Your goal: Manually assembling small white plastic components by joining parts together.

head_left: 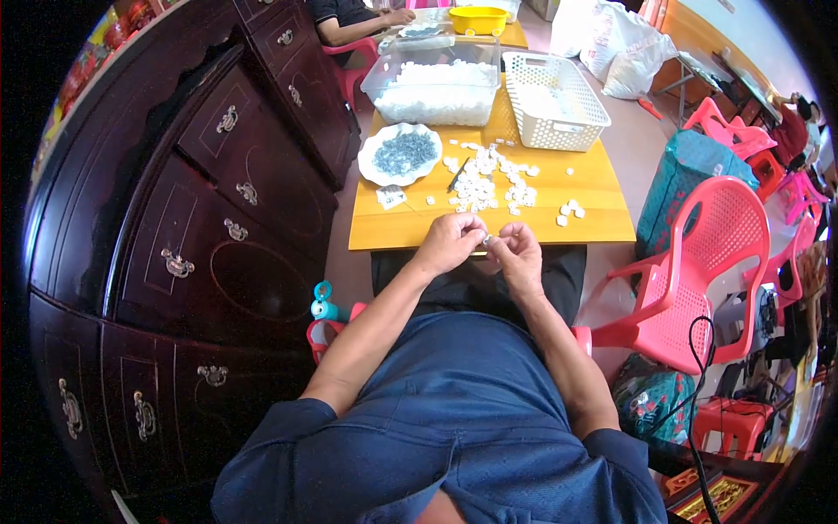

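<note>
Just off the near edge of the wooden table (375, 229), my left hand (452, 240) and my right hand (518, 255) meet, fingertips pinched together around a small white plastic piece (486, 240). Most of that piece is hidden by the fingers. Beyond them lies a loose pile of small white plastic pieces (478, 185), with a thin black tool (456, 177) at its left side. A white scalloped plate (371, 166) holds many small clear-grey parts (407, 153). Several white pieces (567, 210) lie apart near the right edge.
A clear plastic bin (375, 86) full of white pieces and a white perforated basket (567, 131) stand at the table's far side. Dark drawers (201, 192) rise on my left. A pink chair (690, 271) stands at right. Another person (345, 26) sits beyond, near a yellow basin (477, 21).
</note>
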`<state>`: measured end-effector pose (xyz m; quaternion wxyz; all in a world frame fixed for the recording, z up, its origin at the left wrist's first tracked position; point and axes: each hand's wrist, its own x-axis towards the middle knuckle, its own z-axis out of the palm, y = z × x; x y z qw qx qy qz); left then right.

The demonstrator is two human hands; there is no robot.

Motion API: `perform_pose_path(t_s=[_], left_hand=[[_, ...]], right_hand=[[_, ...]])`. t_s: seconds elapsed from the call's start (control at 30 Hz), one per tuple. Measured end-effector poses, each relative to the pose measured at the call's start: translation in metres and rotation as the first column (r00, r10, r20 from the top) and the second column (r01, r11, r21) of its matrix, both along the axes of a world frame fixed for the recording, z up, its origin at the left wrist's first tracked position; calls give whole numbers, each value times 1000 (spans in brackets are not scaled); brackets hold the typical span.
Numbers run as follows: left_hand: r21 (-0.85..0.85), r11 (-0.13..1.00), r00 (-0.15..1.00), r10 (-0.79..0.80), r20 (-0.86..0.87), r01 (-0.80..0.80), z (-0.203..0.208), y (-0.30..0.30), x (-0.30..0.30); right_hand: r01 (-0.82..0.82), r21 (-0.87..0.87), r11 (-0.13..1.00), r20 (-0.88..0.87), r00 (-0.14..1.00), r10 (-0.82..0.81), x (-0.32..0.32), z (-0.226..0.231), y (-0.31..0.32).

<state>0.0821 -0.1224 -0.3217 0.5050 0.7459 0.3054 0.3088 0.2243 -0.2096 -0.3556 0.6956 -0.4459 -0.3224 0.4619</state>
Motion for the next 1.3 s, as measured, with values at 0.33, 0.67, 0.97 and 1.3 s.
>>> perform_pose_path(t_s=[0.33,0.67,0.97,1.3], left_hand=[[-34,998,984,58,168,-53,-15,27,-2],[524,852,975,127,-184,-12,-11,35,50],[694,720,942,223,-252,15,-9,63,88],[721,654,914,112,-391,228,-1,73,124]], right_hand=[[41,42,998,37,998,-43,16,-4,6],[438,80,896,-155,893,-422,63,-10,12],[482,73,873,-157,870,-467,65,-11,12],[525,110,844,-206,843,-498,66,-12,14]])
